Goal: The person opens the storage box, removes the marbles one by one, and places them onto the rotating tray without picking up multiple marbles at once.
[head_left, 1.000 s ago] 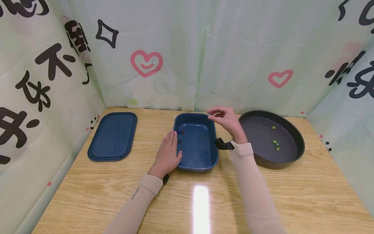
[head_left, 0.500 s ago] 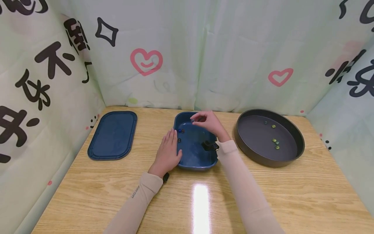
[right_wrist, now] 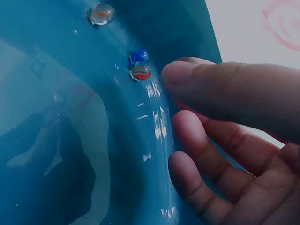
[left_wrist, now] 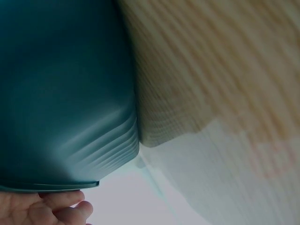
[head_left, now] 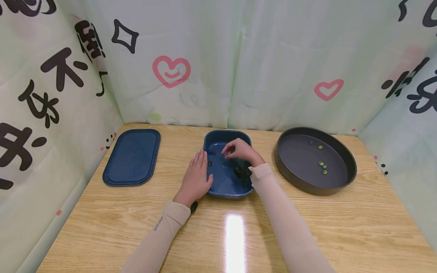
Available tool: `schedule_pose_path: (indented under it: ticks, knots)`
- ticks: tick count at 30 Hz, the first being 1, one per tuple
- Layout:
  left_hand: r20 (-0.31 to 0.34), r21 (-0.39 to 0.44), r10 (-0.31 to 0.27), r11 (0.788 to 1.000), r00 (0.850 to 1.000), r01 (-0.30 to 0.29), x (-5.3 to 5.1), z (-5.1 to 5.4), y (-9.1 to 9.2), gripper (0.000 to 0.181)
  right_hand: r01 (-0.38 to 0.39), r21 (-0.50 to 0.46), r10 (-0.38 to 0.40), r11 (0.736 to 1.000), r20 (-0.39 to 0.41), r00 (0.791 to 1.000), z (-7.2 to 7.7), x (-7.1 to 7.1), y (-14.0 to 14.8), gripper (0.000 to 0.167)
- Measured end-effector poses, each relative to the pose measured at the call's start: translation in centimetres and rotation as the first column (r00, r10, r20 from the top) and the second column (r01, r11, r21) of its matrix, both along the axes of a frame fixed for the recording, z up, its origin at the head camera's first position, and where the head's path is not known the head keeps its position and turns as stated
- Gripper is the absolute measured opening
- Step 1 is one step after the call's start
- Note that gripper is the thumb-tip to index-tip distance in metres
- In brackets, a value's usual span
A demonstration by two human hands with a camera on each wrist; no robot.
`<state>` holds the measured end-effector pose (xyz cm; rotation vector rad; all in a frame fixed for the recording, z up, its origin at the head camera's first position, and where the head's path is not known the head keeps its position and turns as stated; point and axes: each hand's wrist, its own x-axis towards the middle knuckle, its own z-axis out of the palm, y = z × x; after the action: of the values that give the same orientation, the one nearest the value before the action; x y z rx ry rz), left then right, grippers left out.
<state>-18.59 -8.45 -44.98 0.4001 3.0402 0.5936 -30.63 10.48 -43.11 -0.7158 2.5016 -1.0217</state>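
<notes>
My left hand (head_left: pixel 194 181) lies with straight fingers along the left rim of a blue box (head_left: pixel 229 195); in the left wrist view, fingers (left_wrist: pixel 61 206) touch the box's rim. Over the box's interior is my right hand (head_left: pixel 241 151), its fingers bent loosely. The right wrist view shows its thumb (right_wrist: pixel 201 79) apart from the lower fingers, with no marble visible between them. A blue marble (right_wrist: pixel 139 56) touches a red-streaked one (right_wrist: pixel 141 71), and an orange-streaked marble (right_wrist: pixel 102 15) sits apart. A small clear round shape (right_wrist: pixel 58 98) shows on the box floor.
On the right stands a round dark pan (head_left: pixel 308 185) with several marbles (head_left: pixel 320 147) inside. A flat blue lid (head_left: pixel 131 157) lies on the wooden table (head_left: pixel 184 242) at the left. Printed curtains (head_left: pixel 273 57) hang behind and at both sides.
My right hand has moved left from the box's right rim to over its interior, then slightly lower. The small marble earlier pinched in its fingertips no longer shows clearly there. My left hand is still.
</notes>
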Motion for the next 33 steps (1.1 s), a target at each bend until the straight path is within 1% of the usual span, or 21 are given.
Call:
schedule_pose_path:
  ticks: [6,10,13,18,24,28,33]
  knots:
    - [-0.001,-0.011,0.0,1.0,1.0,0.0,0.1,0.18,0.02,0.074,-0.021,0.047,0.018,0.999,0.056,0.998,-0.28,-0.08,-0.03,0.012]
    - [0.005,-0.021,-0.002,1.0,1.0,0.002,0.06,0.19,0.05,0.075,-0.038,0.109,0.034,0.993,0.042,0.999,-0.3,-0.12,-0.08,0.012]
    - [0.001,-0.027,-0.002,1.0,1.0,0.002,0.01,0.19,0.06,0.074,-0.038,0.162,0.035,0.986,0.017,0.999,-0.23,-0.08,-0.16,0.012]
    - [-0.001,-0.031,-0.001,1.0,1.0,0.001,0.03,0.16,0.04,0.074,-0.031,0.221,0.029,0.975,0.013,0.999,-0.21,-0.02,-0.35,0.01]
    - [0.005,-0.033,-0.002,0.999,1.0,0.003,0.0,0.02,0.06,0.074,-0.017,0.239,0.012,0.971,0.021,1.0,-0.39,0.06,-0.37,0.011]
    - [0.018,-0.028,0.002,1.0,1.0,-0.001,0.09,0.08,0.08,0.075,0.004,0.242,-0.014,0.97,0.037,0.999,-0.54,-0.09,-0.4,0.013]
    - [0.01,-0.019,0.002,1.0,1.0,-0.001,0.13,0.14,0.08,0.075,0.02,0.226,-0.031,0.974,0.045,0.999,-0.57,-0.1,-0.34,0.014]
